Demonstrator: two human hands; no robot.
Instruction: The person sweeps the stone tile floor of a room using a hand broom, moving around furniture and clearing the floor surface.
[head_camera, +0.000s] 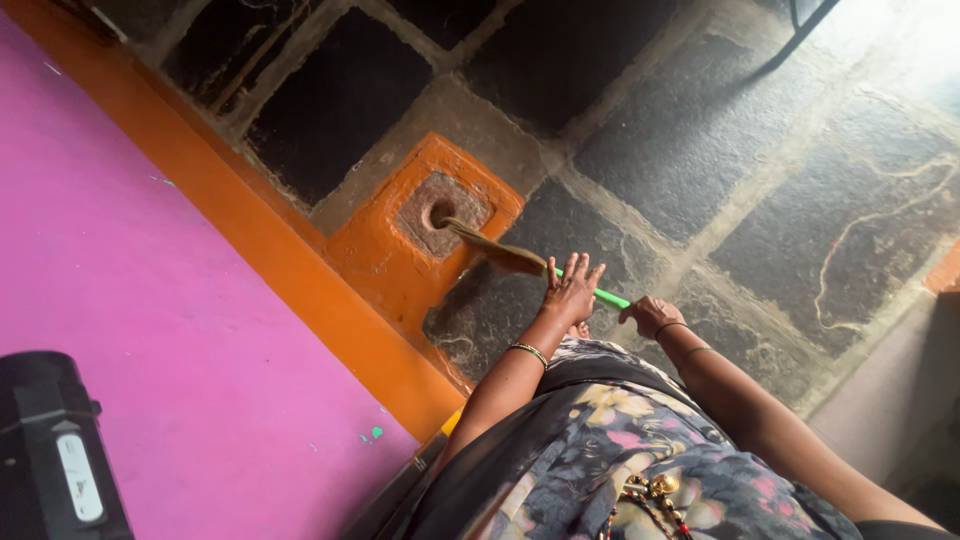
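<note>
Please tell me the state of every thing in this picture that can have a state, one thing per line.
broom: held low, bristle tip in the hole
left hand: on the broom, fingers spread open
right hand: closed around the green handle
hole in the orange block: open
black device: cannot tell

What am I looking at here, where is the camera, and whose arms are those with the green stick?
The camera sits on a person's head and looks down, so the picture appears tilted. The two arms belong to that person. The right hand grips the green handle of a broom. The left hand rests on the handle nearer the bristles, fingers spread. The tan bristles reach into a round hole set in an orange block. Beneath is a dark stone floor. A pink wall with an orange base strip runs alongside, and a black box is at the lower left corner.
</note>
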